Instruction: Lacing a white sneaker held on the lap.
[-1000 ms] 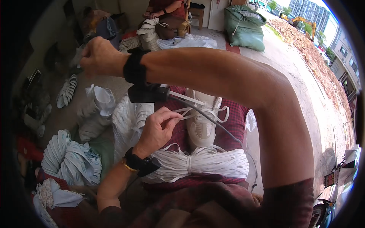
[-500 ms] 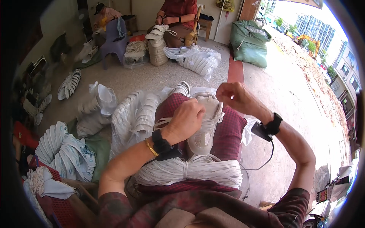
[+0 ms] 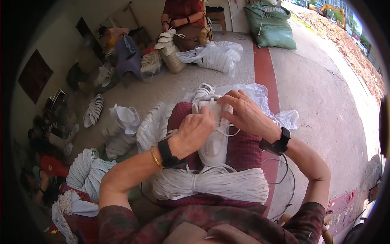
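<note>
A white shoe [image 3: 214, 142] lies on my lap over dark red checked cloth, toe toward me. My left hand [image 3: 196, 129] pinches the white lace at the shoe's left side. My right hand [image 3: 243, 112] rests on the shoe's far end, fingers closed on the lace there. A thick bundle of white laces [image 3: 211, 184] lies across my lap just below the shoe. Both wrists wear black bands, and a thin cable hangs from the right one.
Piles of white shoes [image 3: 122, 126] and bagged shoe parts [image 3: 87, 175] sit on the floor at my left. A clear plastic bag [image 3: 264, 101] lies beyond my knees. Two seated people [image 3: 183, 16] work at the back near a green sack [image 3: 270, 24].
My right arm has swung from far left across the view down to the shoe. Both hands have closed in on the shoe's laces.
</note>
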{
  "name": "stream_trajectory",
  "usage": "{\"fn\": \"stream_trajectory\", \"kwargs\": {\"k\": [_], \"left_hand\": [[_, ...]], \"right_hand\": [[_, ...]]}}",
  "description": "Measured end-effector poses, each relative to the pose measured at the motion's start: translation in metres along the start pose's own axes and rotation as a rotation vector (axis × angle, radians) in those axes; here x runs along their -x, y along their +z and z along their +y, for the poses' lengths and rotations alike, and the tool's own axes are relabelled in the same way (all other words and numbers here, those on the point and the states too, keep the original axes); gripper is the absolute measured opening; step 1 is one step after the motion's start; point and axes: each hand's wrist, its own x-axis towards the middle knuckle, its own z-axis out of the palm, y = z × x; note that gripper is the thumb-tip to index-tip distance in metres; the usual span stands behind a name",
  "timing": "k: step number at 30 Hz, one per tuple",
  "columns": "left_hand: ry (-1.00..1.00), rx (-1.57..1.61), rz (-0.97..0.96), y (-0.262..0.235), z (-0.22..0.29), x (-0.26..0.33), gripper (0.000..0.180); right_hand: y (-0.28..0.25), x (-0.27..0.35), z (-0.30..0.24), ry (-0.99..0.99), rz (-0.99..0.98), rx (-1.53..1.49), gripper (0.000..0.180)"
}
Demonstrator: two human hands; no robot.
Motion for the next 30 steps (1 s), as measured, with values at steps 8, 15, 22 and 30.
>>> {"fn": "stream_trajectory", "kwargs": {"k": [8, 15, 22, 30], "left_hand": [[-0.174, 0.394, -0.093, 0.001, -0.019, -0.005, 0.011], [-0.252, 0.265, -0.042, -0.001, -0.007, 0.006, 0.014], [-0.218, 0.189, -0.049, -0.007, -0.011, 0.007, 0.018], [-0.151, 0.078, -0.099, -0.015, -0.011, 0.002, 0.019]], "right_hand": [[0.028, 0.007, 0.007, 0.093, 0.145, -0.062, 0.038], [0.042, 0.007, -0.003, 0.234, 0.183, -0.017, 0.040], [0.048, 0.007, -0.005, 0.328, 0.175, -0.008, 0.037], [0.048, 0.007, -0.004, 0.325, 0.177, -0.031, 0.038]]}}
